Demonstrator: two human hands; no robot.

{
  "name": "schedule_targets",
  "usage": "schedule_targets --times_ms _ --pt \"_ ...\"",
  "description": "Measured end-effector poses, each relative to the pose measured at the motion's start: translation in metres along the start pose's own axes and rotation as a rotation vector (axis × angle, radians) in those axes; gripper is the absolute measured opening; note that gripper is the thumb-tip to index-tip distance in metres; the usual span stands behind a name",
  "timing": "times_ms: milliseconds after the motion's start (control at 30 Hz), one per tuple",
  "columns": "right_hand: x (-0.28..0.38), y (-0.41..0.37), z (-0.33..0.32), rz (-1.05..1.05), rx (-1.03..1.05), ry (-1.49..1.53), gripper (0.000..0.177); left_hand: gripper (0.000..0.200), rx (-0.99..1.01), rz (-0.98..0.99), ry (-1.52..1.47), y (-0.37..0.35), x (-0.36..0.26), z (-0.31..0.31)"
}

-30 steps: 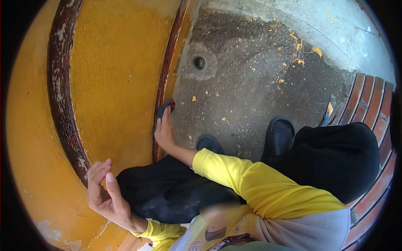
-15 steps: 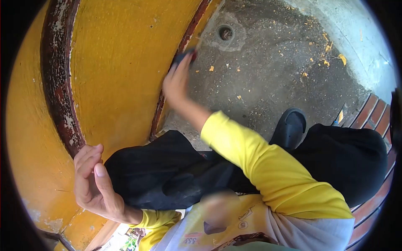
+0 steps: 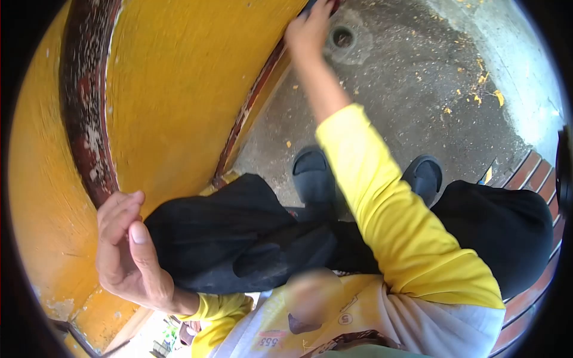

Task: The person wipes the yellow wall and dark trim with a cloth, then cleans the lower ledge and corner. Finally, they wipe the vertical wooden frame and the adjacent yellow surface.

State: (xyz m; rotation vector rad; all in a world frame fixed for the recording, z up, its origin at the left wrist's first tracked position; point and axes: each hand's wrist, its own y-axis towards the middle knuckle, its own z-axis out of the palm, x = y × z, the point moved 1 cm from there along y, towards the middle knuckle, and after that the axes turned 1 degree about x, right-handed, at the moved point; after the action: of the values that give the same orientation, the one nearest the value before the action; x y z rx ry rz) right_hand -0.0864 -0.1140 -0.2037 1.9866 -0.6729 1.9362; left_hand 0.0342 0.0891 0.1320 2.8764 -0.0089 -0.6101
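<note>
My right hand (image 3: 307, 39), at the top of the head view, is closed on a small dark object with a red part (image 3: 309, 8). Most of that object is hidden by the fingers and the frame edge, so its kind cannot be made out. It lies against the narrow dark-red trim (image 3: 249, 107) along the yellow wall (image 3: 191, 89). At the lower left, my left hand (image 3: 128, 256) is raised beside the wide, flaking dark-red trim (image 3: 89, 113). Its fingers curve loosely with the thumb apart, and nothing shows in it.
A grey concrete floor (image 3: 382, 107) with scattered yellow leaves lies beyond my knees, with a round drain hole (image 3: 342, 38) near my right hand. Dark slippers (image 3: 313, 176) are on my feet. Brown slats (image 3: 531, 170) run along the right.
My right hand has slid up and away along the narrow trim with the dark object. The left hand has barely shifted. A second slipper has come into sight below the right arm.
</note>
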Motion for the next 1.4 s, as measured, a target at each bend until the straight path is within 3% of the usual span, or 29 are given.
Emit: schedule_targets --times_ms 33,167,233,367,700,967,1233,1400 --pt "0.005 0.017 -0.006 0.121 0.012 0.043 0.063 0.017 -0.017 -0.011 -0.019 -0.002 0.002 0.000" --pt "0.007 -0.018 -0.001 0.032 0.058 -0.037 0.066 0.018 -0.045 -0.016 -0.014 -0.005 0.007 -0.004" --pt "-0.007 -0.068 0.019 -0.074 0.027 -0.043 0.071 0.018 -0.046 -0.021 -0.030 -0.007 0.003 -0.003" --pt "-0.004 -0.154 0.033 0.038 0.134 0.005 0.070 0.018 -0.040 0.002 -0.034 -0.006 0.003 -0.003" --pt "-0.012 -0.183 0.038 0.065 0.160 -0.015 0.067 0.022 0.017 0.131 -0.018 -0.011 0.008 -0.011" --pt "-0.020 -0.331 0.058 0.396 0.534 0.071 0.071 0.026 0.012 0.089 0.019 -0.029 0.004 -0.022" --pt "-0.010 -0.374 0.068 0.800 0.838 0.205 0.073 0.029 0.032 0.010 0.061 -0.049 0.006 -0.039" --pt "-0.014 -0.337 0.072 0.927 0.634 0.212 0.066 0.029 0.028 0.015 0.073 -0.053 0.004 -0.040"
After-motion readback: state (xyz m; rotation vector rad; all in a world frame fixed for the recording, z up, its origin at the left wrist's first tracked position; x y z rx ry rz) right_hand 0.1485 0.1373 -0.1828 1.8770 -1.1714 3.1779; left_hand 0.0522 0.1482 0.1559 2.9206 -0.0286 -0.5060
